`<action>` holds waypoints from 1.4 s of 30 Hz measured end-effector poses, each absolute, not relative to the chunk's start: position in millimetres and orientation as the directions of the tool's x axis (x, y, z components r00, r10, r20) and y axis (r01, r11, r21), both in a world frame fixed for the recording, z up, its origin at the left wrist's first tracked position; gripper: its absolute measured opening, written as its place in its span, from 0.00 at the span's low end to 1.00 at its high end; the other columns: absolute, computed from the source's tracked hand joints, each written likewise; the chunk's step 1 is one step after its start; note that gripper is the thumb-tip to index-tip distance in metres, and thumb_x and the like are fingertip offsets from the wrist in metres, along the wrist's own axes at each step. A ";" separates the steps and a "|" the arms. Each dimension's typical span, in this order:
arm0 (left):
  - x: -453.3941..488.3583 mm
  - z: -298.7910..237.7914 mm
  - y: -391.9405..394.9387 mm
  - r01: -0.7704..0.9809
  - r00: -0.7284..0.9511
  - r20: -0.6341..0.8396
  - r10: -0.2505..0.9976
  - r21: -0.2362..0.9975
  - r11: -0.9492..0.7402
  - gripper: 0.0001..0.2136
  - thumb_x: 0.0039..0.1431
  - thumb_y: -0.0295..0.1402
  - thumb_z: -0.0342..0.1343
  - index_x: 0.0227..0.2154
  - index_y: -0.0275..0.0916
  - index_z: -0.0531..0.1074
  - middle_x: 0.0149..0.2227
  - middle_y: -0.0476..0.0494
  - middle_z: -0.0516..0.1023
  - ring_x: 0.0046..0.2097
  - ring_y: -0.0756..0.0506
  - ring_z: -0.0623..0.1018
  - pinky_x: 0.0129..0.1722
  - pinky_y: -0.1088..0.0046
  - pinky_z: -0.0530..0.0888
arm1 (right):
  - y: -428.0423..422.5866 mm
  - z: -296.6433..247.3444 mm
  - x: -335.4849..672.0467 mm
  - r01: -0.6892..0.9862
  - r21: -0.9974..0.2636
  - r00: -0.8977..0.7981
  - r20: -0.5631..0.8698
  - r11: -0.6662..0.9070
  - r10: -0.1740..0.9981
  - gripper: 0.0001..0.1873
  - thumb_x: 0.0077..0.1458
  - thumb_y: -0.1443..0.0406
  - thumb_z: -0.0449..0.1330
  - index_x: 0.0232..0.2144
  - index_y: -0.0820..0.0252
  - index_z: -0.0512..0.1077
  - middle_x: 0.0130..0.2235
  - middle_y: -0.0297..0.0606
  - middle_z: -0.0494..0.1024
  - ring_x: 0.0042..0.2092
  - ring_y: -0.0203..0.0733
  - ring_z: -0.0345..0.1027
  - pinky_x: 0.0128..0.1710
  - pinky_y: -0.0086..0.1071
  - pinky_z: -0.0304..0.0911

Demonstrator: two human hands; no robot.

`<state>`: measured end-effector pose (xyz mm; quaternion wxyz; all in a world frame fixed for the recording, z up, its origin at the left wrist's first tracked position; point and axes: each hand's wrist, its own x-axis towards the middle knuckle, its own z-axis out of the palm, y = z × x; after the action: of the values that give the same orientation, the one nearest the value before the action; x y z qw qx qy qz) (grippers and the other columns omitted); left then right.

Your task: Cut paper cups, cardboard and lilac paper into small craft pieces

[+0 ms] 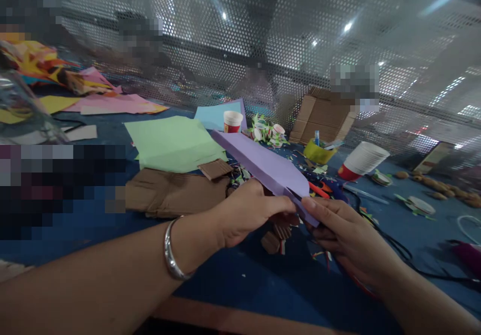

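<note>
Head view: left hand (246,209) and right hand (340,234) both pinch the near end of a folded purple paper (263,164); green paper (173,142) and cardboard (169,192) lie behind on the blue table (263,285).

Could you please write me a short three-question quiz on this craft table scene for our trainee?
1. True or false: both the left hand and the right hand grip the purple paper.
2. Which wrist wears the silver bracelet? A left, B right, C neither.
3. Fill in: the flat sheet behind the brown cardboard is light ____.
Key: 1 true; 2 A; 3 green.
</note>
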<state>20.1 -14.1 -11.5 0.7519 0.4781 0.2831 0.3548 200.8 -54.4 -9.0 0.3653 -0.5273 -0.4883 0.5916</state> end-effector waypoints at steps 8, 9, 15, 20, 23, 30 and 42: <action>16.3 -7.9 -5.9 -0.283 0.333 -0.008 0.943 0.953 0.108 0.09 0.57 0.37 0.62 0.31 0.35 0.77 0.30 0.45 0.79 0.31 0.49 0.77 0.34 0.73 0.75 | -51.9 -10.0 201.8 0.064 -0.971 -0.139 -0.236 -0.229 0.962 0.26 0.52 0.44 0.66 0.24 0.60 0.66 0.22 0.24 0.50 0.22 0.26 0.35 0.19 0.24 0.31; 16.3 -8.9 -4.2 -0.280 0.310 0.017 0.951 0.957 0.074 0.10 0.57 0.39 0.62 0.30 0.35 0.77 0.29 0.46 0.78 0.30 0.50 0.76 0.33 0.73 0.74 | -51.7 -10.1 202.0 0.062 -0.971 -0.147 -0.237 -0.230 0.960 0.26 0.53 0.45 0.66 0.24 0.60 0.66 0.22 0.23 0.49 0.22 0.26 0.34 0.19 0.24 0.31; 15.2 -11.1 2.9 -0.326 0.161 0.152 0.975 0.941 -0.093 0.16 0.57 0.45 0.64 0.27 0.36 0.73 0.25 0.50 0.72 0.26 0.53 0.70 0.27 0.76 0.69 | -51.3 -8.7 201.8 0.065 -0.972 -0.154 -0.232 -0.225 0.960 0.25 0.53 0.45 0.66 0.25 0.59 0.66 0.22 0.22 0.47 0.21 0.26 0.33 0.17 0.24 0.30; 13.2 -9.2 7.0 -0.355 0.159 0.136 0.978 0.932 -0.072 0.14 0.55 0.43 0.66 0.30 0.36 0.74 0.28 0.49 0.74 0.26 0.54 0.70 0.26 0.78 0.68 | -51.2 -10.2 201.5 0.072 -0.974 -0.177 -0.223 -0.213 0.959 0.23 0.56 0.46 0.64 0.28 0.61 0.70 0.22 0.23 0.48 0.22 0.26 0.34 0.18 0.24 0.31; 13.1 -11.9 8.9 -0.379 0.184 0.111 0.977 0.925 -0.033 0.14 0.55 0.42 0.67 0.31 0.36 0.74 0.29 0.50 0.74 0.27 0.55 0.70 0.27 0.78 0.69 | -51.0 -12.8 201.9 0.104 -0.975 -0.153 -0.212 -0.198 0.965 0.24 0.56 0.46 0.64 0.28 0.61 0.69 0.23 0.24 0.51 0.22 0.26 0.36 0.19 0.24 0.33; 14.6 -14.8 10.2 -0.392 0.183 0.112 0.977 0.919 -0.032 0.13 0.55 0.42 0.67 0.31 0.37 0.74 0.27 0.51 0.72 0.27 0.54 0.69 0.27 0.78 0.69 | -49.6 -17.1 201.8 0.121 -0.977 -0.145 -0.190 -0.173 0.971 0.25 0.56 0.45 0.64 0.27 0.60 0.66 0.23 0.24 0.52 0.21 0.26 0.37 0.18 0.24 0.32; 13.4 -20.5 11.6 -0.274 0.229 0.110 0.967 0.961 -0.044 0.18 0.58 0.44 0.63 0.21 0.39 0.68 0.17 0.55 0.65 0.20 0.54 0.67 0.24 0.76 0.64 | -49.3 -18.2 197.8 0.103 -0.976 -0.101 -0.203 -0.193 0.974 0.27 0.54 0.44 0.64 0.25 0.60 0.66 0.22 0.25 0.56 0.21 0.26 0.40 0.18 0.23 0.35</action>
<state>13.4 11.6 -20.5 0.5999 0.5044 0.3436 0.5174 197.8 -49.3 -18.2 0.3957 -0.5414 -0.4971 0.5506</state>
